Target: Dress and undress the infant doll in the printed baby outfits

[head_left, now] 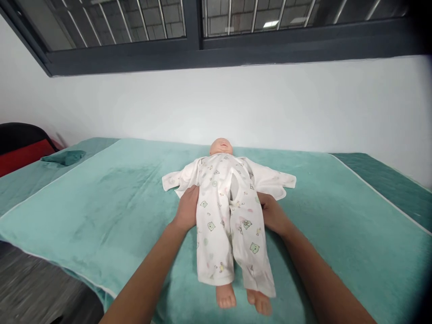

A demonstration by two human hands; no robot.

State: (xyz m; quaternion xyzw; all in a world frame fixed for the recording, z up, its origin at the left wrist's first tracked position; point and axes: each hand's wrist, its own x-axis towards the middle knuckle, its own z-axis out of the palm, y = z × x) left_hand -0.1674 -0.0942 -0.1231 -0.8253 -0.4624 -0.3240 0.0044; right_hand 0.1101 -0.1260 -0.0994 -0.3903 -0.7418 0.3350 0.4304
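The doll (221,146) lies face up between our hands. Its romper (216,225) covers both legs, and the bare feet point toward us. The front gapes and the sleeves lie flat, so we judge the fastening unfinished. Our left hand (187,207) and right hand (272,212) press its waist, well apart; whether they grip, we cannot tell. A green towel (118,202) lies beneath.

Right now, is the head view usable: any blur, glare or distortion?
Head view: doll, left hand and right hand sharp under soft, even light; floor at lower left smeared; window frame bowed by the lens; ceiling-light glare in its pane; right corners darkened.
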